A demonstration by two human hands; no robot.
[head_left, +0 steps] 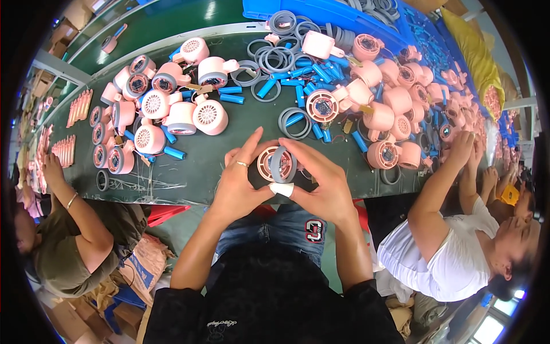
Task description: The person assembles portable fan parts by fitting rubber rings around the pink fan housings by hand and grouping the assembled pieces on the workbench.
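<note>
Close to the table's front edge, my two hands meet around a pink round fan housing (264, 163) with an open, ribbed face. My left hand (238, 186) grips the housing from the left, its index finger raised; a ring is on one finger. A grey rubber-like ring (279, 164) stands tilted against the housing's right side. Curled round that ring from the right is my right hand (325, 186), with a white wrap (281, 188) on the thumb. My fingers hide the housing's back and handle.
Pink fan units (152, 104) cluster on the left of the green table (223, 146), more (395, 100) on the right. Loose grey rings (275, 60) and blue cylindrical batteries (266, 88) lie between. A blue bin (258, 8) stands behind. Co-workers (86, 241) (441, 246) sit on both sides.
</note>
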